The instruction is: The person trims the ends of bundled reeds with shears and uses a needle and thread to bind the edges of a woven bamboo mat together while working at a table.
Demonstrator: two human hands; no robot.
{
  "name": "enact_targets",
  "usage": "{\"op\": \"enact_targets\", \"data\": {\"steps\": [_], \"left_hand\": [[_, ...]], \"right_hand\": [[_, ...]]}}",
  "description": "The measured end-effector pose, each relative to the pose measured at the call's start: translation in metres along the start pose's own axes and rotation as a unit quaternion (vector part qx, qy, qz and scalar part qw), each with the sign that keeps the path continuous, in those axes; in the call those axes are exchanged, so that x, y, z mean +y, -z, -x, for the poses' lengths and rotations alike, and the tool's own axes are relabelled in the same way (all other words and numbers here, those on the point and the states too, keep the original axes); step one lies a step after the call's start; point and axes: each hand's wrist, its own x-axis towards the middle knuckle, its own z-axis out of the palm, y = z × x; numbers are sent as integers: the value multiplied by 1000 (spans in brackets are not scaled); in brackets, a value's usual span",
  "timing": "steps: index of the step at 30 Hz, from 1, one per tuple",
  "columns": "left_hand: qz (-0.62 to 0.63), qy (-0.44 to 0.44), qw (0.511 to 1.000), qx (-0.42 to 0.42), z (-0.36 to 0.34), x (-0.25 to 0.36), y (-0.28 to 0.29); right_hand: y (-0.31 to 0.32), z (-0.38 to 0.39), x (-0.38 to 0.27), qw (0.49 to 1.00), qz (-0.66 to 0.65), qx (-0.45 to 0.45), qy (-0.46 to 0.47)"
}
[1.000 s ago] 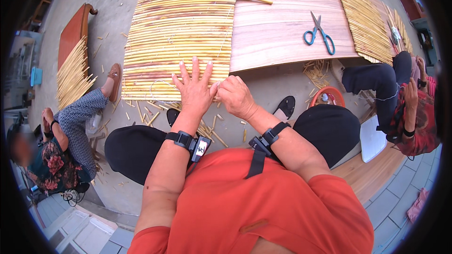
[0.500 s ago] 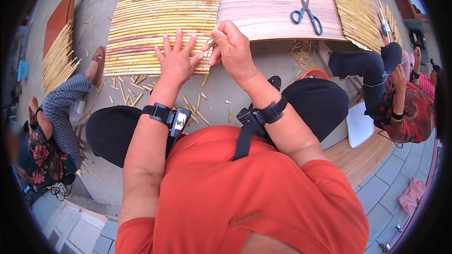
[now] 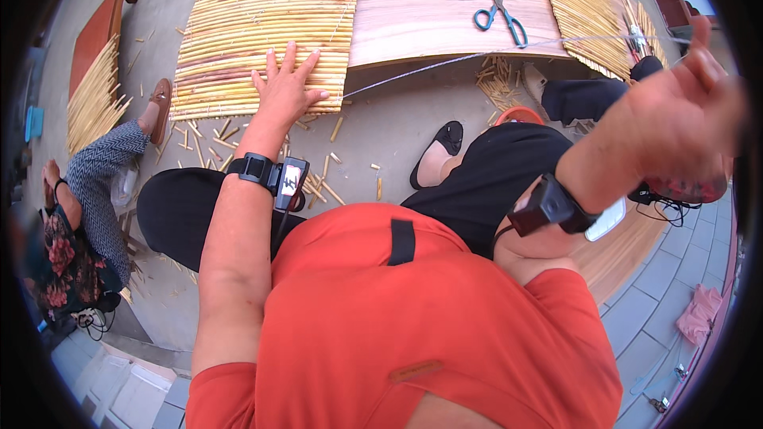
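Observation:
A mat of yellow reed sticks [image 3: 262, 32] lies on the table, its sticks side by side and bound with thread. My left hand [image 3: 284, 91] rests flat on the mat's near right part, fingers spread. From the mat's near right corner a thin pale string [image 3: 445, 62] stretches taut across to the far right. At its other end is my right hand [image 3: 675, 115], raised at the right and smeared by motion, its fingers closed on the string. Blue-handled scissors [image 3: 501, 16] lie partly open on the table, between the mat and another bundle of sticks.
The wood-grain table [image 3: 429, 8] ends just beyond my knees. Another reed mat [image 3: 576, 12] lies at its right. Cut stick pieces [image 3: 318, 183] litter the floor. One person sits at the left [image 3: 67, 246]; another, at the right, is mostly hidden behind my right arm.
My right hand has swung from the mat's corner far out to the right, drawing the string taut. My left hand stays spread on the mat.

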Motion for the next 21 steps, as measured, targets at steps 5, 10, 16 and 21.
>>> {"op": "enact_targets", "data": {"steps": [5,10,16,21], "left_hand": [[74,-27,995,66,-1,-24,-25],[68,-12,991,113,15,-20,-33],[51,-16,990,132,17,-23,-43],[67,-18,990,124,17,-20,-41]], "right_hand": [[1,151,56,756,178,-377,-505],[-1,281,37,577,21,-410,-706],[-20,333,31,525,-77,-345,-774],[-4,345,39,353,-159,-437,-812]]}}
